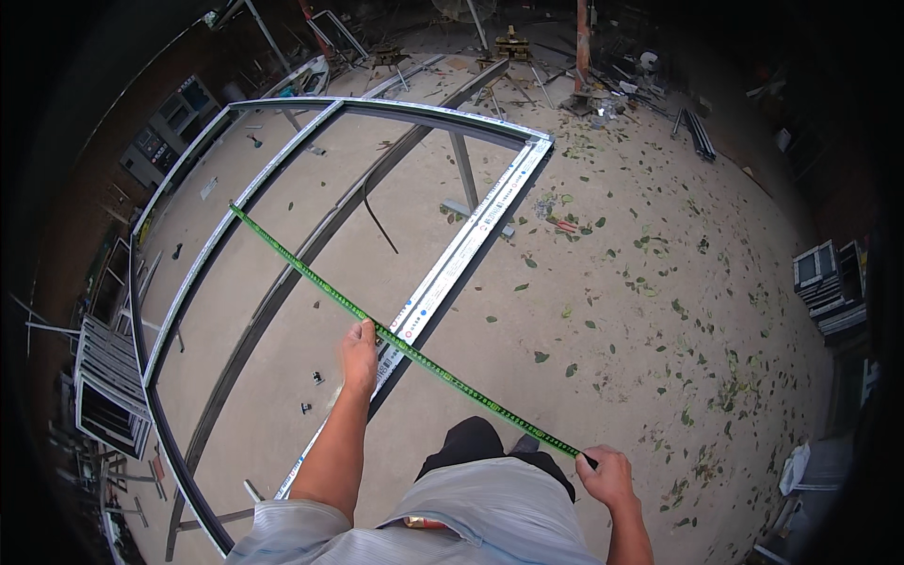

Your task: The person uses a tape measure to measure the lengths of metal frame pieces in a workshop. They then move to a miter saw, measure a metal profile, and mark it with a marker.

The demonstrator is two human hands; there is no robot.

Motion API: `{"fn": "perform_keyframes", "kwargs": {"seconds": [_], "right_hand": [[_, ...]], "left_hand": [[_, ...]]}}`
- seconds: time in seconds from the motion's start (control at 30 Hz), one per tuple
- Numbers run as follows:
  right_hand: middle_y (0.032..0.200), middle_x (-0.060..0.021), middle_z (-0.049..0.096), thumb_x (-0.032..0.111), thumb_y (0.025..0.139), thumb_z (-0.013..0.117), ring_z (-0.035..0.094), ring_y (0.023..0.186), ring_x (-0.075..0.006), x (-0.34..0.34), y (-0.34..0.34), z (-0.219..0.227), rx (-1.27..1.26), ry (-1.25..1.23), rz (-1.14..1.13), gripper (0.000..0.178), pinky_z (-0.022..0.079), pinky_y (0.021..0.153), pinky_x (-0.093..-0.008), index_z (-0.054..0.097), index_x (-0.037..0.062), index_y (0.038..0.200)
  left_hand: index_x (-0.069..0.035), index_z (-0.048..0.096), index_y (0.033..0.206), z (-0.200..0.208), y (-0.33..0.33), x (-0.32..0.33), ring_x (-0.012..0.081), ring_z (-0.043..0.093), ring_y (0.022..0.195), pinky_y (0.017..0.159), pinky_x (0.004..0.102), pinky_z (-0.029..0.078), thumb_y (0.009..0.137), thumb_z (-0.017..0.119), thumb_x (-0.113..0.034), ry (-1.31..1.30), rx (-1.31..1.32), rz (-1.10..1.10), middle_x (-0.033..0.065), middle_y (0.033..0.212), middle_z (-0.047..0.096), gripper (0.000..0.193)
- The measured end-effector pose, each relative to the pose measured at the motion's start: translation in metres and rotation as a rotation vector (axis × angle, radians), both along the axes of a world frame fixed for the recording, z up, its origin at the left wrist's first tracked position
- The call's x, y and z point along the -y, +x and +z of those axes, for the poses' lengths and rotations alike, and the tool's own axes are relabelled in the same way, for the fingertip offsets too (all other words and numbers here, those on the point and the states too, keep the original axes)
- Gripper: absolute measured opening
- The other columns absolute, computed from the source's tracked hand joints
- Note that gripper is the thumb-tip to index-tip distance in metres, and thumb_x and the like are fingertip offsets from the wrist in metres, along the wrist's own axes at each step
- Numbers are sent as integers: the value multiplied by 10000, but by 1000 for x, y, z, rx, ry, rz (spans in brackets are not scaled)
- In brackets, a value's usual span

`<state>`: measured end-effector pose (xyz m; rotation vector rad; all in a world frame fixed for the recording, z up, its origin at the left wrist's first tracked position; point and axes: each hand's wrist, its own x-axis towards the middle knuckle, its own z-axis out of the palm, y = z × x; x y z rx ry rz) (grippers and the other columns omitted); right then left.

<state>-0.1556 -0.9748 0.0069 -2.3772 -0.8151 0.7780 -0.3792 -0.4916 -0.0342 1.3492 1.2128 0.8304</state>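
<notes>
A green tape measure (452, 379) is stretched across a large metal frame (482, 218), whose bars carry printed white protective film. The tape runs from a middle bar (222, 226) of the frame, over the near right bar and on toward my right side. My left hand (358, 353) is closed on the tape where it crosses the near right bar. My right hand (607, 476) grips the tape's near end beside my body; a small dark part shows at the fingers, and the rest is hidden in the hand.
Dark support beams (330, 221) run beneath the frame. Red-handled pliers (566, 226) lie on the floor, with leaves scattered to the right. Stacked frames stand at the left (108, 377) and right (829, 282). Dark metal bars (699, 135) and a reddish post (582, 47) are farther back.
</notes>
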Motion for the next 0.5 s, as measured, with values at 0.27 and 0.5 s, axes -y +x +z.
{"fn": "perform_keyframes", "kwargs": {"seconds": [0.27,0.5], "right_hand": [[933,-188,756,246,943,765,723,898,-437,-66,150,12,77,19,49,191,574,826,-517,832,69,970],[942,-204,761,200,936,772,727,882,-441,-152,271,-2,170,38,-14,176,575,819,-501,819,34,971]], "left_hand": [[-83,696,1032,18,126,-46,110,547,796,797,318,482,1169,596,-369,-98,88,27,-10,885,653,332],[-92,684,1076,-14,294,-147,203,734,1014,1002,411,580,1180,553,-478,-180,246,-45,71,994,753,421]]}}
